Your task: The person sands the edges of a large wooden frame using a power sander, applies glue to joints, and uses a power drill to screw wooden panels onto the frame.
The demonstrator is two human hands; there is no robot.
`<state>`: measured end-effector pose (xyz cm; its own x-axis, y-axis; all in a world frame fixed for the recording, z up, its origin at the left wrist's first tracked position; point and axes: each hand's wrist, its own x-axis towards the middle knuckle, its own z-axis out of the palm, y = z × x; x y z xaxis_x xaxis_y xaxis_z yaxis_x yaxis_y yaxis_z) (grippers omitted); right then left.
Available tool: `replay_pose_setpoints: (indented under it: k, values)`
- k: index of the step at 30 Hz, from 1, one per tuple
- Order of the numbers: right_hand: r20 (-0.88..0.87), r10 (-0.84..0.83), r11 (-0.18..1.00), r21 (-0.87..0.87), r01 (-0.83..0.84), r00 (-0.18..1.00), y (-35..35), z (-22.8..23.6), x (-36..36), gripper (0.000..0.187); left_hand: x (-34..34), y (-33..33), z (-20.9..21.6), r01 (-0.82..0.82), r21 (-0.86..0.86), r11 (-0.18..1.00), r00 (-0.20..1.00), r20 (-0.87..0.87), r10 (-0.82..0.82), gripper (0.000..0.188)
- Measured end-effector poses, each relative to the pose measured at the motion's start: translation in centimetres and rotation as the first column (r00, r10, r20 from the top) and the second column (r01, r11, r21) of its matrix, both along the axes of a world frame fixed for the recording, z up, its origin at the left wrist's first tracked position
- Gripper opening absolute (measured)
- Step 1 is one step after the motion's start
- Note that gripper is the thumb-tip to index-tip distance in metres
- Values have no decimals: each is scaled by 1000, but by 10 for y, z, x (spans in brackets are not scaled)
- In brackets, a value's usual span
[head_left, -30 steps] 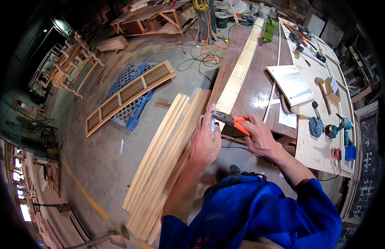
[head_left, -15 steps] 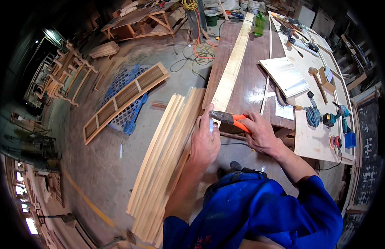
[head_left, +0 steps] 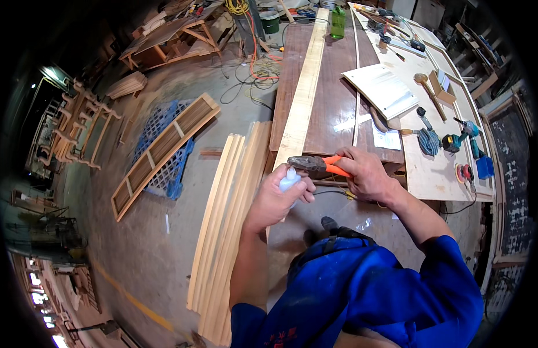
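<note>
My left hand [head_left: 276, 200] is closed around a small white plastic bottle [head_left: 290, 180] with a narrow tip, held upright. In my right hand [head_left: 368, 176] are pliers [head_left: 315, 165] with orange handles and dark, worn jaws. The jaws lie at the bottle's tip; whether they grip it I cannot tell. Both hands are in front of the near end of a long pale board [head_left: 306, 87], which lies lengthwise on a brown tabletop [head_left: 332, 95].
Long wooden strips [head_left: 228, 232] are stacked left of me. Farther left, a wooden frame [head_left: 164, 151] rests on a blue pallet [head_left: 179, 188]. On the right bench are a white panel [head_left: 382, 90], a mallet [head_left: 431, 95], a cordless drill [head_left: 460, 139] and gloves [head_left: 429, 142]. A green bottle [head_left: 338, 23] stands far back.
My left hand has turned and lowered a little, so the white bottle shows more clearly. The pliers' jaws now sit just above its tip. The whole view has shifted slightly.
</note>
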<state>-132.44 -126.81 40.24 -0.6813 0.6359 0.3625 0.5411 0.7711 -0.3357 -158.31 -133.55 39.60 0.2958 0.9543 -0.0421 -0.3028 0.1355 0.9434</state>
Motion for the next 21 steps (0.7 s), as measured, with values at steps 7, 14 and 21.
replay_pose_setpoints:
  k: [7,14,21]
  values:
    - [29,-90,996,-2,90,996,-8,6,9,30,16,5,2,-187,-5,982,968,-171,184,35]
    - [176,-220,972,-45,231,960,-14,9,22,29,71,13,-20,-267,579,771,366,-679,637,45]
    - [70,-198,979,-24,200,978,-18,7,60,25,61,20,-33,-16,123,992,947,-316,55,41]
